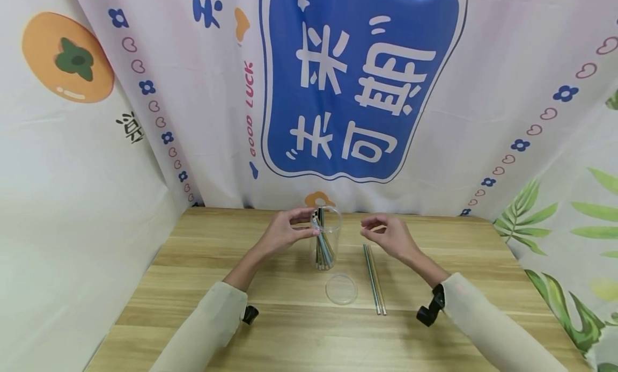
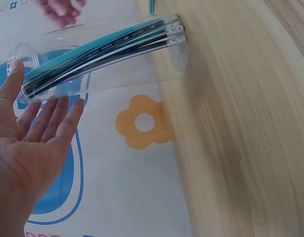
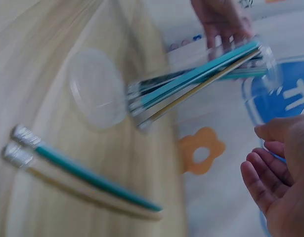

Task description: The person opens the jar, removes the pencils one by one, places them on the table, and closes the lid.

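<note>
A tall clear plastic jar (image 1: 334, 244) stands upright near the back of the table, several pencils (image 1: 324, 252) leaning inside it. Teal, black and gold pencils with metal-banded ends at the bottom show through its wall. My left hand (image 1: 284, 233) holds the jar near its rim, thumb on one side and fingers on the other. To the right of the jar, my right hand (image 1: 393, 239) hovers with loosely bent fingers and nothing in them. Below it two pencils, a teal pencil (image 3: 97, 178) and a gold pencil (image 3: 82, 193), lie side by side on the table.
A round clear lid (image 1: 341, 290) lies flat on the wooden table (image 1: 299, 334) in front of the jar. Behind the table hangs a printed cloth (image 1: 227, 162) with a blue panel. Both wrists carry small black cameras.
</note>
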Available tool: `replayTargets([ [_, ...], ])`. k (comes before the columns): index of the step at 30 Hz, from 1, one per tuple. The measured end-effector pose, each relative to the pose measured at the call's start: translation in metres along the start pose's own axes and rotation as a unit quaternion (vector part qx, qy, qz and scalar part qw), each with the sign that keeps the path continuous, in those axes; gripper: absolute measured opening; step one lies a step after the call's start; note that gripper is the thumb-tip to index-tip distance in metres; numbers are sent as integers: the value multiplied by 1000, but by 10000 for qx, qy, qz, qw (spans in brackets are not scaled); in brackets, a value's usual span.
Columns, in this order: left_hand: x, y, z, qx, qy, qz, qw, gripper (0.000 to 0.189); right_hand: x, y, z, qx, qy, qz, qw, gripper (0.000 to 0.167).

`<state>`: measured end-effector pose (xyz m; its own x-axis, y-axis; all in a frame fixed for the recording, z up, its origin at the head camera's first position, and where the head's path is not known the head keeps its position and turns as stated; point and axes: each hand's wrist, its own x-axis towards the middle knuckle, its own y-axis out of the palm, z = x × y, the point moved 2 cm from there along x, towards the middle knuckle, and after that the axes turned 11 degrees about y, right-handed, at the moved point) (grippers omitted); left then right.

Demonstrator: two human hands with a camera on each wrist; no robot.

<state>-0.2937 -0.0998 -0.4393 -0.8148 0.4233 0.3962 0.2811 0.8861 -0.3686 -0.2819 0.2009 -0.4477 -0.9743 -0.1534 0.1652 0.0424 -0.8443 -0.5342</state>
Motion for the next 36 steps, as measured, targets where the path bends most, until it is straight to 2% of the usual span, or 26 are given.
replayTargets([
  [9,0,-1,-1,73,-32,73,9999,58,6,-4,50,195,-851,307,9957,19],
  [14,0,-1,0,58,-67,75,9999,57,11,-2,68,110,-1150,528,9919,21],
  [25,0,-2,0,21,-58,106,9999,57,26,7,93,-385,-1694,903,9807,21],
  [36,0,-2,1,-4,77,162,9998,56,45,18,110,-757,-1831,1466,9691,22],
])
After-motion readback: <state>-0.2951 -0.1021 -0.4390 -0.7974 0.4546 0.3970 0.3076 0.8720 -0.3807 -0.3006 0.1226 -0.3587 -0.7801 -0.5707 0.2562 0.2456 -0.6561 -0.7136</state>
